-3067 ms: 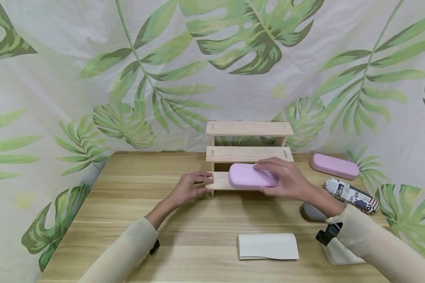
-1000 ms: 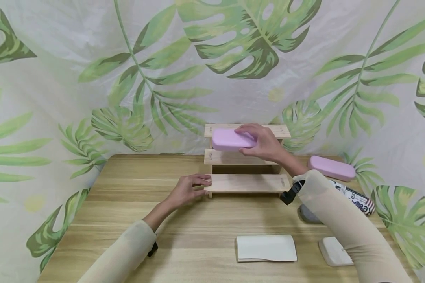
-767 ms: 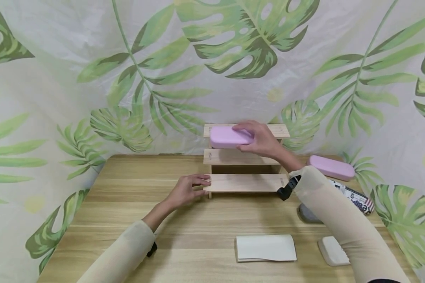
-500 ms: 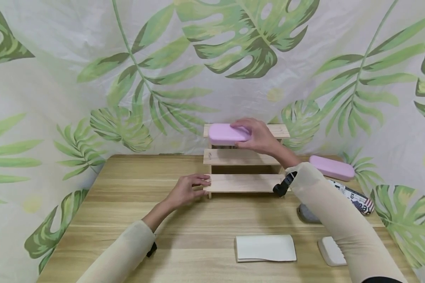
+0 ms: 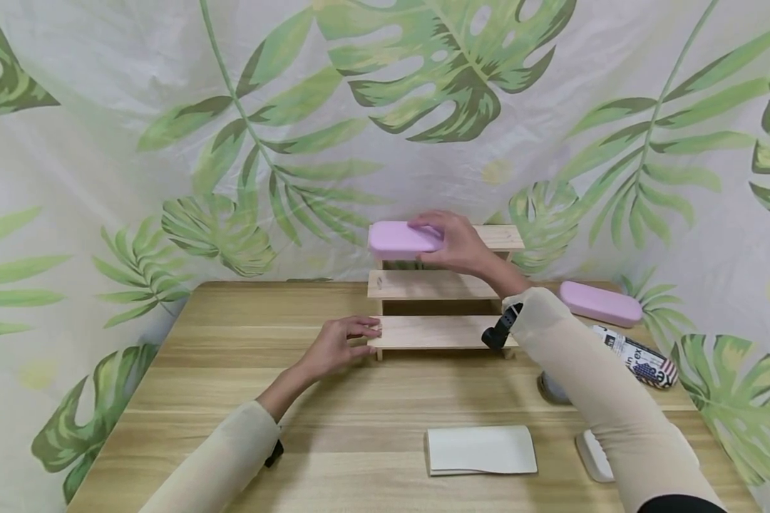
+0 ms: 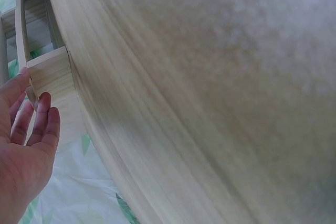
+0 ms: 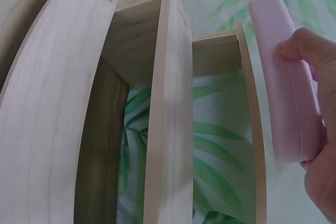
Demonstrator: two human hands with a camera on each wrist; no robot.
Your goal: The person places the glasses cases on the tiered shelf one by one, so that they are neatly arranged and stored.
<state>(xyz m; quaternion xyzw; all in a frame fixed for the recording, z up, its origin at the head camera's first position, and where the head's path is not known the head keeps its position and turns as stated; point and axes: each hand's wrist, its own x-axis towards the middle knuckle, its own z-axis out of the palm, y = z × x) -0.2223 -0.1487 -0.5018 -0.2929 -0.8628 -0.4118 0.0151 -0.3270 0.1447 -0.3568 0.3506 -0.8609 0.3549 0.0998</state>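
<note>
My right hand (image 5: 455,244) grips a pink glasses case (image 5: 394,240), thumb on one side, fingers round the other. The case is at the left part of the top tier of a three-step wooden shelf (image 5: 443,332); in the right wrist view a narrow gap separates the case (image 7: 286,93) from the top board (image 7: 254,129). My left hand (image 5: 339,345) holds the left end of the bottom board, fingertips on top and thumb at the front edge. In the left wrist view the thumb and fingers of this hand (image 6: 26,156) lie about that board's end.
To the right on the table (image 5: 244,399) lie a second pink case (image 5: 599,304), a printed case (image 5: 642,358), a dark grey case (image 5: 553,390) and a white case (image 5: 593,456), the last two partly behind my sleeve. A folded white pouch (image 5: 481,450) lies in front.
My right hand has carried the pink case from the bottom tier up to the top tier, then farther left and back. My left hand has stayed at the shelf's left end.
</note>
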